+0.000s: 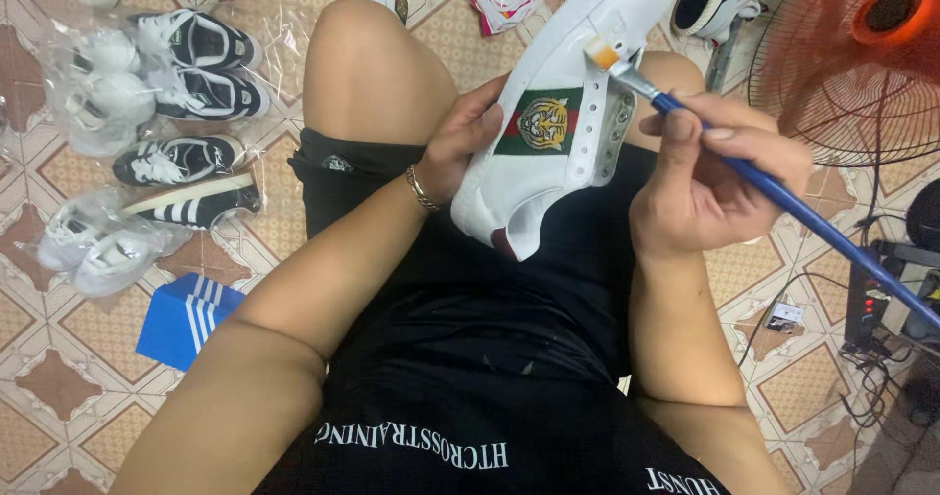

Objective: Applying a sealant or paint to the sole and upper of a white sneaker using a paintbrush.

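My left hand (462, 144) grips a white sneaker (568, 84) from its left side, holding it tilted above my lap. The sneaker has a green and red stripe with a tiger-head patch on its side. My right hand (707, 174) holds a flat paintbrush (783, 193) with a long blue handle. The brush's pale tip rests on the sneaker's upper near the eyelets. A metal bracelet (422, 190) circles my left wrist.
Several black-and-white sneakers (186, 94) lie in clear bags on the tiled floor at left. A blue striped shoebox (186, 317) sits by my left arm. An orange fan (852, 54) stands at right, with a power strip and cables (867, 319) below.
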